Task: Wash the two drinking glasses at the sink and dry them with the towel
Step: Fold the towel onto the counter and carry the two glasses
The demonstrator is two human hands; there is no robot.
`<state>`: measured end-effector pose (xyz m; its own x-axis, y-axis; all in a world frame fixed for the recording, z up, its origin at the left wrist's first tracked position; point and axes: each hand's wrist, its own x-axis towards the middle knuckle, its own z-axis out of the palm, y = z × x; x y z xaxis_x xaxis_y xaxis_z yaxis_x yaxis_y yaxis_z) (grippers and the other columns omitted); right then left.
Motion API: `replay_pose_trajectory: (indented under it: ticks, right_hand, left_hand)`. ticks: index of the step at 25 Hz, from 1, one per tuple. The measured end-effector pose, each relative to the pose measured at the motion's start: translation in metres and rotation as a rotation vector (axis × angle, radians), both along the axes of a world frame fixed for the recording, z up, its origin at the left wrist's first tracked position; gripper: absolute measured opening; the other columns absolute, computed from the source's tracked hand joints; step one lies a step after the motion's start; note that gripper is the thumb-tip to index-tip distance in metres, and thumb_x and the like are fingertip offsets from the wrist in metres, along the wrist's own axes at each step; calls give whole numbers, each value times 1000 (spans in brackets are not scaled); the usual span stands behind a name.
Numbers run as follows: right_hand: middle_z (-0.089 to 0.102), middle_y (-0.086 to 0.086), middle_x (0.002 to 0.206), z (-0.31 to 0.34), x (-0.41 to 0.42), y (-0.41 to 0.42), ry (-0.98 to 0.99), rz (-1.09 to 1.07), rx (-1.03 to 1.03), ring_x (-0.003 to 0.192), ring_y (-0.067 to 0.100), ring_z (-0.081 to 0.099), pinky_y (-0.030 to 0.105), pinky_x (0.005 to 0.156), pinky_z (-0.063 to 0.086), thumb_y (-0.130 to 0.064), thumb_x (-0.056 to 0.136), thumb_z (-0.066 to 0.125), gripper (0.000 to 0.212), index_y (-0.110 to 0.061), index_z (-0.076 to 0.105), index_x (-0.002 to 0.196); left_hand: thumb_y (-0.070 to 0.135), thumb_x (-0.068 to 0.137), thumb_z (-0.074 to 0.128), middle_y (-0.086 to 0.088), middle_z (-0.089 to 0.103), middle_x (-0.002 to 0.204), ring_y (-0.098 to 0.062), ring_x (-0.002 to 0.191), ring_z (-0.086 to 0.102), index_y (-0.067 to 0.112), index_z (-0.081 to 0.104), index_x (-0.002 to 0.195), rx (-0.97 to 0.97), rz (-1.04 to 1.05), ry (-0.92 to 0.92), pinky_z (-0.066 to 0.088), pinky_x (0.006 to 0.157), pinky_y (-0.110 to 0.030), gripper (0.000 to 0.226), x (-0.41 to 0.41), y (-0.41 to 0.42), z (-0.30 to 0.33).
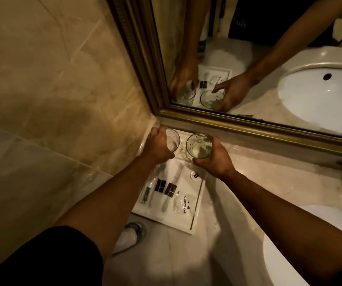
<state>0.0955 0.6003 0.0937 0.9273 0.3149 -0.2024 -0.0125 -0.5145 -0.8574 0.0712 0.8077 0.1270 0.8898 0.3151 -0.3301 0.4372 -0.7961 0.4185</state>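
Nearest the lens, two bare forearms reaching forward and away, each ending in a hand wrapped round a drinking glass at the far corner of the worktop (254, 162), hard by the gilt mirror frame (238, 126). Left glass (173, 140) tucked into the corner where the marble wall (62, 100) meets the frame, gripped from its left side by the left hand (157, 145), fingers curled round the body, thumb near the lower edge. Right glass (199, 145) just beside it, apart by a narrow gap, upright with mouth open to the camera — clasped from its right side by the right hand (215, 159), fingers pressed to the wall of the glass. Both glasses over or at the far end of a white tray (199, 205) carrying sachets, a shower cap packet (181, 203) and a toothbrush kit (147, 194); whether resting or already lifted, cannot tell. Long axes vertical, so a straight lift probably clears the tray rim. Sink (310, 244) well off to the right and nearer the body — closer to the right arm, likely the first to arrive there. No towel made out in view; washing judged not yet begun.
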Motion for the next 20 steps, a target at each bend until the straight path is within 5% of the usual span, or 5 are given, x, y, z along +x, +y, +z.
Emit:
replay_pose_trajectory:
  ticks: [5,15,20]
  right_hand:
    - [61,2,131,-23,4,17,23,-2,-9,117,17,58,31,100,50,-25,59,93,98,-20,38,140]
    - [56,6,138,-35,10,18,64,-16,-7,125,20,54,26,102,44,-21,63,92,107,-16,30,149]
    - [51,-2,137,-35,3,23,105,59,4,125,15,50,31,109,42,-23,62,93,119,-20,19,155]
  left_hand:
    - [20,61,94,-16,37,149,-35,135,45,14,37,149,37,-5,6,44,109,-40,105,5,11,-14]
    - [24,67,89,-18,25,159,-38,146,30,18,29,156,62,-80,102,36,117,-40,107,16,12,-18]
    - [26,71,87,-22,15,166,-39,154,15,21,13,163,69,-88,148,26,124,-42,118,7,15,-21]
